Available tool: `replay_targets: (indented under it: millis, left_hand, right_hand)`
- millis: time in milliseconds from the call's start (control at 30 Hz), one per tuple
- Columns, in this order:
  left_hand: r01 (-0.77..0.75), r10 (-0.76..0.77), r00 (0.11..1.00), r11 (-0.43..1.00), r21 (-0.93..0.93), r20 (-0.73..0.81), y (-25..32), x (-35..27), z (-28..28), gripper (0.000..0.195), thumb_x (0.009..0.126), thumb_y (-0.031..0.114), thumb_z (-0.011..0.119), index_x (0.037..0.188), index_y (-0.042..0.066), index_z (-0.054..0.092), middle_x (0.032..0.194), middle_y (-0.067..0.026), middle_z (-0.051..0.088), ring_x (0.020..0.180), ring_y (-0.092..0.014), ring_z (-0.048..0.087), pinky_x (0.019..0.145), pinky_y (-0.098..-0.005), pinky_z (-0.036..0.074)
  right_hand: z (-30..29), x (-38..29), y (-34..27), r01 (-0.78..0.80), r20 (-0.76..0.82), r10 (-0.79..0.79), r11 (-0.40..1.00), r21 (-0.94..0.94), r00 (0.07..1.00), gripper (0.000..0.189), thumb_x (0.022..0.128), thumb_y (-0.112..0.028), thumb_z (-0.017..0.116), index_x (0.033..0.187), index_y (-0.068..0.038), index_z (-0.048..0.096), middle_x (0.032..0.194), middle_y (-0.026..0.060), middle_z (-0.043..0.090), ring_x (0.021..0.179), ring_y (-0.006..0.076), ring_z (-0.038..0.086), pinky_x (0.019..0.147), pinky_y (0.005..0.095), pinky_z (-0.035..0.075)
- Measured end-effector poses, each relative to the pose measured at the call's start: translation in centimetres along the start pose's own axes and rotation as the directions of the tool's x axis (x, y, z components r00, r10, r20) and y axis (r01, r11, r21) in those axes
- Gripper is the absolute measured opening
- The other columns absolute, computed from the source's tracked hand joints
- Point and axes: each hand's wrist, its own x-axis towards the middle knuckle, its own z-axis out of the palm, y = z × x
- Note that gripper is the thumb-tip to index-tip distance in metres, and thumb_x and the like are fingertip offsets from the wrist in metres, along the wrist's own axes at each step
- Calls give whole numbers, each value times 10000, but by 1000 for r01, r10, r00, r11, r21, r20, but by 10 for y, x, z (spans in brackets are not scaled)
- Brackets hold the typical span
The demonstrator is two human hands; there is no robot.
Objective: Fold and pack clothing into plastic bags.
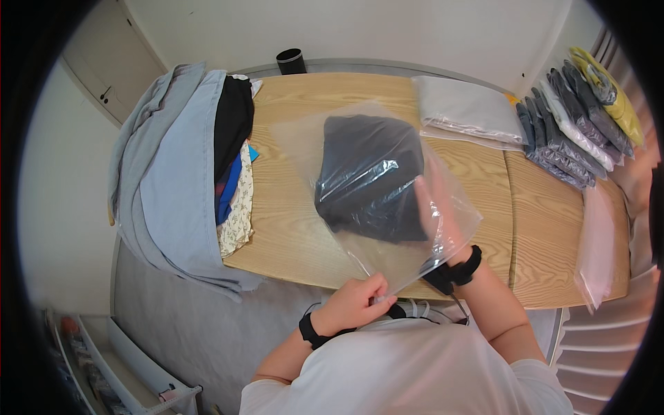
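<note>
A folded dark grey garment (371,181) lies inside a clear plastic bag (353,252) on the wooden table. My left hand (358,303) pinches a corner of the bag at the table's near edge, fingers closed on the plastic. My right hand (441,218) is inside the bag, seen through the film, its fingers extended along the garment's right side. Whether it grips the garment cannot be told. Both wrists wear black bands.
Unbagged clothes, with light blue denim (179,171) among them, are heaped at the table's left end. A bagged light garment (467,109) lies at the back right, beside a row of bagged clothes (565,124). Flat plastic bags (596,244) hang over the right edge. A black bin (291,62) stands behind.
</note>
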Motion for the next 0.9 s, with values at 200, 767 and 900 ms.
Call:
replay_targets:
  millis: [200,767,900]
  left_hand:
    - [124,-158,920,986,115,359,65,17,-49,420,852,248,638,1203,89,473,543,-8,524,494,-133,513,485,-288,387]
    - [294,-387,921,600,744,-52,-31,322,-209,389,822,344,603,1036,19,602,883,-95,610,755,-206,562,672,-345,473]
    - [467,-521,837,517,718,-169,-58,350,-179,428,777,450,620,839,31,678,714,-97,603,698,-193,526,609,-378,427]
  right_hand:
    - [-35,40,19,-792,725,328,165,587,606,318,923,-276,552,1144,-49,578,1053,55,636,933,159,609,839,297,477]
    - [7,24,55,-776,755,177,153,612,631,228,807,4,535,1028,36,582,864,115,641,787,195,624,684,284,509]
    - [-11,37,37,-859,816,272,101,503,510,279,825,-148,643,1054,10,616,972,65,633,921,176,587,801,317,473]
